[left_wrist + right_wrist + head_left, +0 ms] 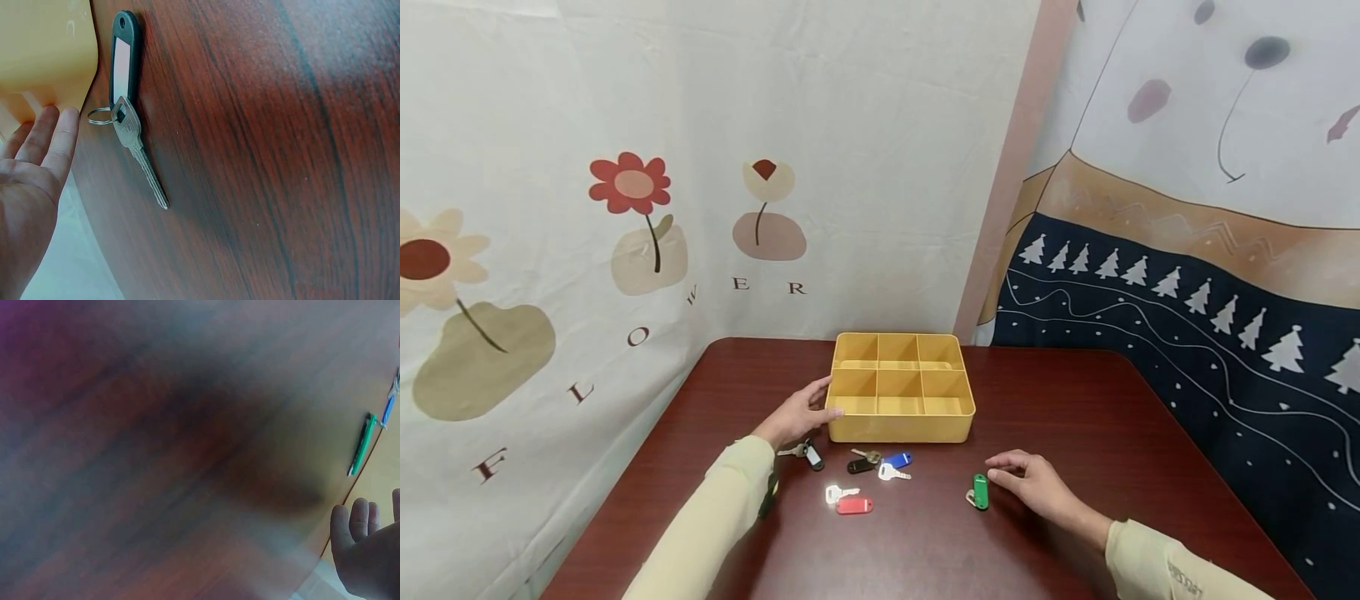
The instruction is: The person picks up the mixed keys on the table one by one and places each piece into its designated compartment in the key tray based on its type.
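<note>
While holding nothing in the loosely extended right hand (1041, 487), facing leftward to the oblong green plastic key tag (981, 492) close by, lying lengthwise fore-and-aft, farther from the left hand (797, 415)

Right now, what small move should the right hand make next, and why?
Probably reach in with the right hand and pinch the green key tag: it lies nearest those fingers, unheld, while the left hand touches the yellow box.
</note>
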Tool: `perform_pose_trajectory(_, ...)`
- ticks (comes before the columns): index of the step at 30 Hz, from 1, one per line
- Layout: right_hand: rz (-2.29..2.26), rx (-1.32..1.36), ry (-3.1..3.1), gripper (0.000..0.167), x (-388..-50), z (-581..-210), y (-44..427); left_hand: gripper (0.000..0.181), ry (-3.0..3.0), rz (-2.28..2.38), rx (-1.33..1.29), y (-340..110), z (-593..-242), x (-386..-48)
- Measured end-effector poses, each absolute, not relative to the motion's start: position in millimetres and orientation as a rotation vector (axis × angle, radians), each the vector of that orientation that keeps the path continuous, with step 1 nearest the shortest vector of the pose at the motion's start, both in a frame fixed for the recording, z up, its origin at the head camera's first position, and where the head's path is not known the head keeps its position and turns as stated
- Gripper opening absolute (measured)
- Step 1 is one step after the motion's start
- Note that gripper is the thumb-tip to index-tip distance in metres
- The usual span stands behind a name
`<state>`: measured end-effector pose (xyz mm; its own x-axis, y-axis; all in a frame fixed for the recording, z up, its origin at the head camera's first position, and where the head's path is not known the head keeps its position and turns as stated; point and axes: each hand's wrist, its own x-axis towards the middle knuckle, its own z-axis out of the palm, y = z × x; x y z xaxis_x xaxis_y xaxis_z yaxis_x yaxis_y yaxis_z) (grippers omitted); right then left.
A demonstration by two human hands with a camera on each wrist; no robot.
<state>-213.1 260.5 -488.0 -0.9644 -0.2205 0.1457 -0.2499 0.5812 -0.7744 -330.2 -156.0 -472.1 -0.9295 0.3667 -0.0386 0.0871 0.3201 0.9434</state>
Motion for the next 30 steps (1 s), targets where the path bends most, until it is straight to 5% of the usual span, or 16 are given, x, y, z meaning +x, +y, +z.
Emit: perform_pose_trajectory(30, 1.005, 0.506, -2.736, 0.012, -192.5, -515.7, 242.4, 0.080, 2.382, 1.601, 0.381, -154.8, -466.6, -326.1)
